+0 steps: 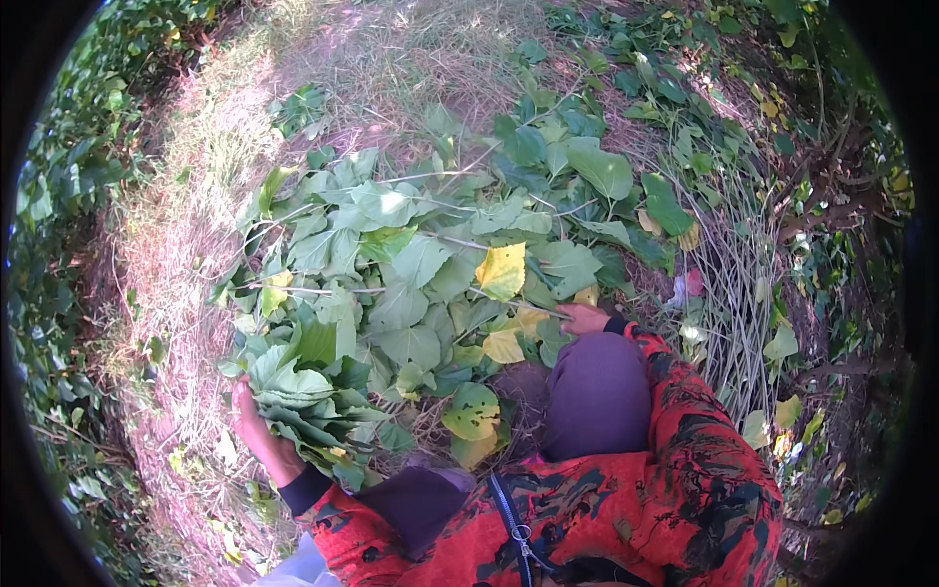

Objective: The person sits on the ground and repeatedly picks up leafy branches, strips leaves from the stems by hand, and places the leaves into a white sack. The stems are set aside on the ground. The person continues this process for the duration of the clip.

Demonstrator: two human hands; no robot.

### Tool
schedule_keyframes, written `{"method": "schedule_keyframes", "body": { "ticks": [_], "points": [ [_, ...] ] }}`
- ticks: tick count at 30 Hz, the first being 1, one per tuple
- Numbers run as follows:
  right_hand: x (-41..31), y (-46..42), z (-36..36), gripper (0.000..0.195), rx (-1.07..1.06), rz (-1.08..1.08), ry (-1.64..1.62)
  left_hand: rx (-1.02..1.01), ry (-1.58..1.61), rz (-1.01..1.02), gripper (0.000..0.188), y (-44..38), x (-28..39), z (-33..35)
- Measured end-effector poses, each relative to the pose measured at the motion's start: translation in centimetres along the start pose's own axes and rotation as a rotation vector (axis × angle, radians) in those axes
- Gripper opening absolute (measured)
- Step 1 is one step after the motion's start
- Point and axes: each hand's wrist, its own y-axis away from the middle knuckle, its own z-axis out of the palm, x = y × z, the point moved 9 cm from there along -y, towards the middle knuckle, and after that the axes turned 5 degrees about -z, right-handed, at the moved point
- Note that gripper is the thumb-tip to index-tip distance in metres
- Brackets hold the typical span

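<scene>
Low on the left, my left hand [253, 418] is closed around a thick bunch of green leaves [301, 392], which hides its fingers in part. My right hand [583, 319], just beyond my knee, grips the end of a thin leafy branch [513, 301]. Yellow leaves [502, 271] show along and beside that branch. Between both hands and beyond them spreads a pile of cut leafy branches [411, 257], mostly broad green leaves with pale stems showing through. A yellowing leaf with holes [472, 412] lies close to my lap.
A long bundle of bare, stripped stems [726, 293] lies on the ground to my right. Dry grass [198, 242] covers the soil at left. Leafy bushes [66, 191] line the left side, and woody branches [829, 216] stick out at right. My knee [598, 396] is raised beside the pile.
</scene>
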Motion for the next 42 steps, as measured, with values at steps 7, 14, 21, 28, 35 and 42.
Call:
{"method": "schedule_keyframes", "body": {
  "ticks": [7,14,21,28,35,42],
  "points": [
    [-2.2,-3.2,1.7,0.049,-0.126,-0.060,-0.042,0.115,-0.125,0.111,0.015,2.4,2.6,0.7],
    [-3.1,-1.9,-1.0,0.030,-0.128,-0.024,-0.232,-0.032,-0.001,0.193,0.015,2.7,3.2,3.0],
    [-4.0,-1.2,-1.2,0.029,-0.004,-0.095,-0.237,-0.050,0.069,0.156,0.015,3.0,3.3,2.0],
    [-2.9,-2.8,2.1,0.029,-0.018,-0.052,-0.297,-0.044,0.010,0.167,0.013,3.2,3.3,0.9],
    [-1.5,-3.2,3.0,0.030,0.039,-0.016,-0.408,-0.051,-0.033,0.142,0.012,3.6,3.2,2.6],
    [-15.9,0.2,-11.0,0.027,0.392,-0.281,-0.101,-0.080,0.083,0.154,0.014,3.4,3.8,2.1]
  ]
}}
